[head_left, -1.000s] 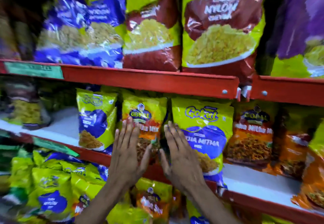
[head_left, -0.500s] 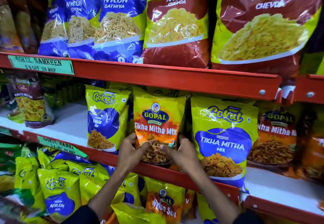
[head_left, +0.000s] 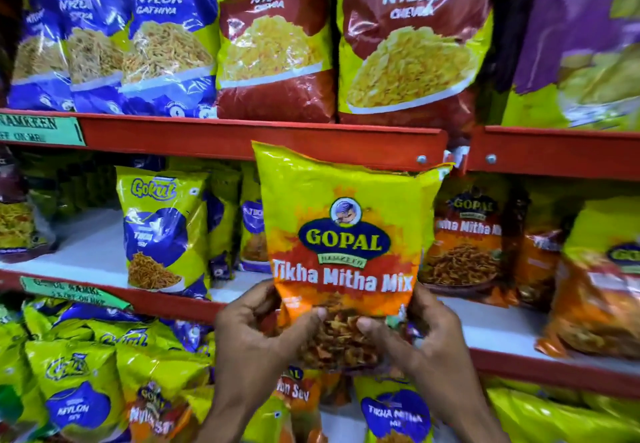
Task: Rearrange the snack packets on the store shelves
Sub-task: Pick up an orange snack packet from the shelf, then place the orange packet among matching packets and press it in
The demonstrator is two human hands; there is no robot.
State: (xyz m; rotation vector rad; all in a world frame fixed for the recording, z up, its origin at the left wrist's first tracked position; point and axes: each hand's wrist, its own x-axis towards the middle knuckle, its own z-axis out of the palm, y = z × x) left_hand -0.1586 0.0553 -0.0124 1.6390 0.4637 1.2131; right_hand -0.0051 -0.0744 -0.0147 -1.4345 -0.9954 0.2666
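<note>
A yellow and orange Gopal Tikha Mitha Mix packet (head_left: 343, 234) is held upright in front of the middle shelf. My left hand (head_left: 256, 335) grips its lower left corner and my right hand (head_left: 419, 335) grips its lower right corner, thumbs pressed on the clear window at its bottom. Behind it on the right stand more Gopal Tikha Mitha packets (head_left: 465, 234). A yellow and blue Gokul packet (head_left: 161, 231) stands to the left, with a bare patch of white shelf (head_left: 239, 286) between it and the held packet.
Red shelf rails (head_left: 207, 136) run across the view. Large blue Nylon Gathiya bags (head_left: 166, 37) and maroon Nylon Chevda bags (head_left: 408, 44) fill the top shelf. Yellow Gokul packets (head_left: 79, 383) are piled on the bottom shelf, and an orange packet (head_left: 595, 307) leans at the right.
Both hands closed on the Gopal packet on the middle shelf, then lifted it out and toward me. The Gokul Tikha Mitha packet once beside it is now out of sight.
</note>
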